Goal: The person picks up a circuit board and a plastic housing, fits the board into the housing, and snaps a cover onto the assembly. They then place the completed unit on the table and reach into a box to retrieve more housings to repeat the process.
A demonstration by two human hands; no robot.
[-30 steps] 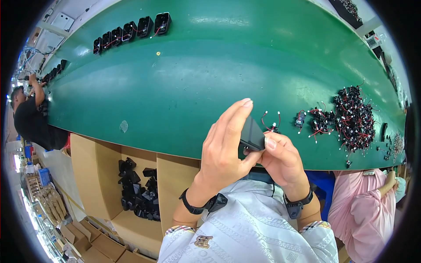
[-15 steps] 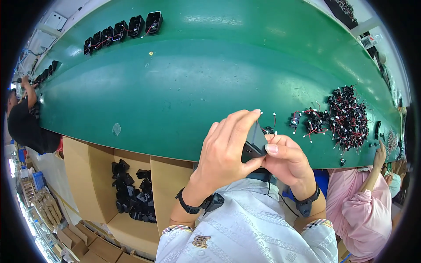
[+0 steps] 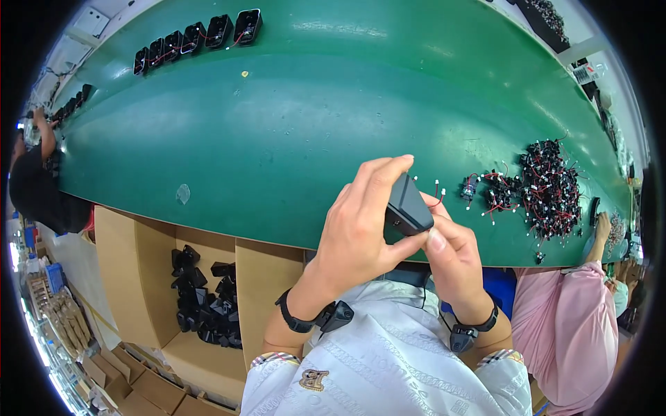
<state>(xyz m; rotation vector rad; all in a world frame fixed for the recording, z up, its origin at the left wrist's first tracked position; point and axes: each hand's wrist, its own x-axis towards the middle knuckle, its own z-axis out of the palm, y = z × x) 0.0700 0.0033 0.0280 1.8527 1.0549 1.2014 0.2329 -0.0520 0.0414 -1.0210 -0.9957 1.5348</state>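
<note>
Black housing (image 3: 410, 206), between left hand (image 3: 362, 225) and right hand (image 3: 455, 260), both hands grasping it

A smooth, matt plastic surface is being shown by the black casing (image 3: 409, 206); a glossy, light-streaked finish is being displayed by the green tabletop (image 3: 291, 118). Dull cardboard is being presented by the box (image 3: 123, 277), and patterned cloth by the white shirt (image 3: 395, 353).

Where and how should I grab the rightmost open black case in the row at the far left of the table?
Probably by its outer walls, coming from the right: the rightmost case has a neighbouring case close on its left. I'd avoid its open top, where a red wire shows and trails out at the near left.
</note>
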